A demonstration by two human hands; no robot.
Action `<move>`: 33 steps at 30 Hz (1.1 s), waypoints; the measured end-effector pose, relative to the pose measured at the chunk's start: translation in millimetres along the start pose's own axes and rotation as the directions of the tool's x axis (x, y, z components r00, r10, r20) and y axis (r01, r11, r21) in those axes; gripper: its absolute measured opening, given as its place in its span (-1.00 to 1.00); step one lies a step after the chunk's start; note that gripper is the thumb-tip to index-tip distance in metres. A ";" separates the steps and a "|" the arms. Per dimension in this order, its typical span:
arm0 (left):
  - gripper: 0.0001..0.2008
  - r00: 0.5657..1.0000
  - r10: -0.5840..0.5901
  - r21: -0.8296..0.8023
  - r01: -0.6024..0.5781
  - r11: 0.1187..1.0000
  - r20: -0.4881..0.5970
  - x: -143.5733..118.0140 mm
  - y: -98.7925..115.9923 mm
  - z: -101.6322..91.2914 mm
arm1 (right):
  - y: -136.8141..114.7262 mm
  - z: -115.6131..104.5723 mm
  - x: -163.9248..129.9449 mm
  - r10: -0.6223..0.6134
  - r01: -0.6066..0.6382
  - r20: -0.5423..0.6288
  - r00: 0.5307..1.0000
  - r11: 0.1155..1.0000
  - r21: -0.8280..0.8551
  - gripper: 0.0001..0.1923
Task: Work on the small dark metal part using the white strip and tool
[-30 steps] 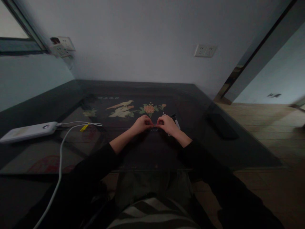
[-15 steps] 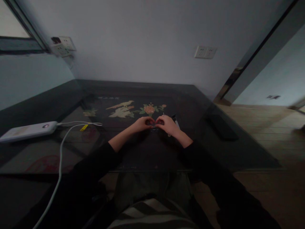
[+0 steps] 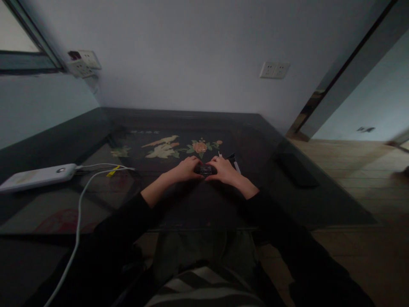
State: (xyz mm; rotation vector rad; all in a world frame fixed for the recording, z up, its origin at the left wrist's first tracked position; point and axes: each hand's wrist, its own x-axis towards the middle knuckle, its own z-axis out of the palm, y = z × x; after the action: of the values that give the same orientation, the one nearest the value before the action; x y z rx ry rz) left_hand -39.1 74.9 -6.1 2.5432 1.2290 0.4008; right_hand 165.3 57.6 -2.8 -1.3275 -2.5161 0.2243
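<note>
Both hands, left hand (image 3: 187,167) and right hand (image 3: 223,169), pinch a small dark object (image 3: 205,170) between them on the table (image 3: 287,200); pen (image 3: 235,163) just beside right hand; steady fingertip work comes next

Two hands, the left hand (image 3: 184,169) and the right hand (image 3: 224,170), hold a small dark thing (image 3: 205,170) between them on a dark table (image 3: 191,209). A white power bank (image 3: 35,177) lies far left.

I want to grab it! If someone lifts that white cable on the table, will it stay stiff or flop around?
The white cable would probably flop: it already curves loosely across the table and droops over the near edge. It looks thin, so likely light. Its far end seems joined to the white power bank, which might get tugged along.
</note>
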 end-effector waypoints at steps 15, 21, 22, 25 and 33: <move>-0.57 0.941 0.143 -0.106 -0.182 0.977 -0.306 -0.1 9.3 -3.2 | 10.5 -27.3 -1.5 -0.054 0.060 -0.182 0.982 0.998 0.023 -0.49; -0.65 0.938 0.099 -0.171 -0.163 0.972 -0.332 3.7 11.3 15.0 | 87.7 -56.6 -31.4 0.121 -0.072 -0.287 0.950 0.982 0.176 -0.56; -0.66 0.942 0.091 -0.173 -0.154 0.973 -0.323 4.5 10.1 16.6 | 102.3 -58.9 -39.2 0.149 -0.099 -0.277 0.949 0.977 0.189 -0.58; -0.69 0.943 0.069 -0.176 -0.132 0.975 -0.325 6.5 4.8 18.3 | 134.7 -59.2 -59.8 0.231 -0.173 -0.212 0.950 0.950 0.259 -0.62; -0.73 0.954 0.053 -0.178 -0.109 0.978 -0.295 9.8 -8.3 19.7 | 145.9 -47.6 -65.7 0.212 -0.199 -0.026 0.977 0.948 0.248 -0.61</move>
State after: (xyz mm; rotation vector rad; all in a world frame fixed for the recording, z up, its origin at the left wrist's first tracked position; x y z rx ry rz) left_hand -32.0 84.9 -26.1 2.4333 1.1165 0.8941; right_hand 329.8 85.8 -8.6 -1.4701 -2.2198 0.5182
